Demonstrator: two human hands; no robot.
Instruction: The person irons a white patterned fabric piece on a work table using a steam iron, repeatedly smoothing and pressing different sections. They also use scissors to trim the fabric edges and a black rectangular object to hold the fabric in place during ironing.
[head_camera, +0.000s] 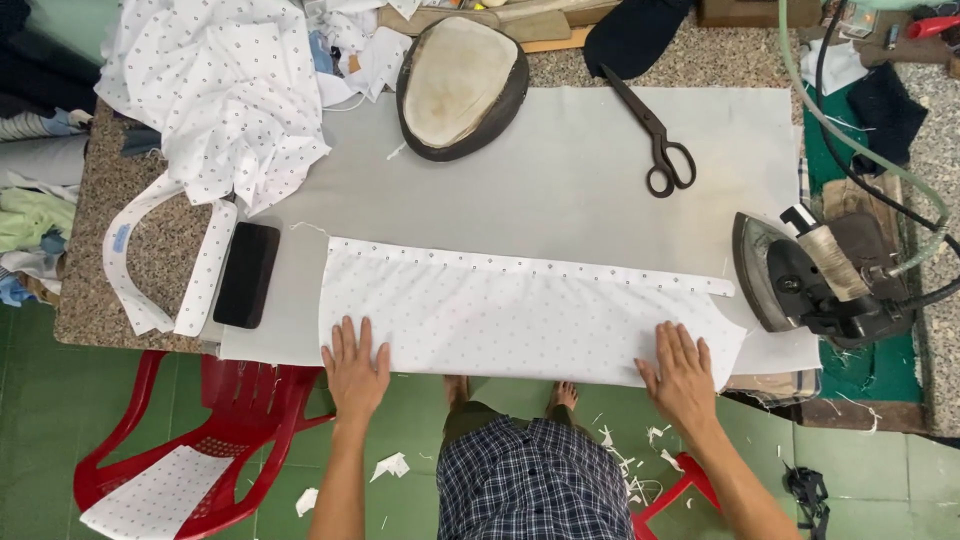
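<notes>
A long white dotted fabric piece (520, 310) lies flat along the near edge of the grey pressing pad (540, 190). My left hand (355, 370) presses flat on its left end, fingers spread. My right hand (682, 372) rests flat on its right end, fingers apart. Neither hand grips anything.
A steam iron (810, 285) stands tilted at the right with its hoses. Black scissors (655, 135) and an oval pressing cushion (460, 85) lie at the back. A black phone (246, 273), a collar strip (135, 270) and heaped dotted fabric (220, 90) sit left. A red chair (215, 440) stands below.
</notes>
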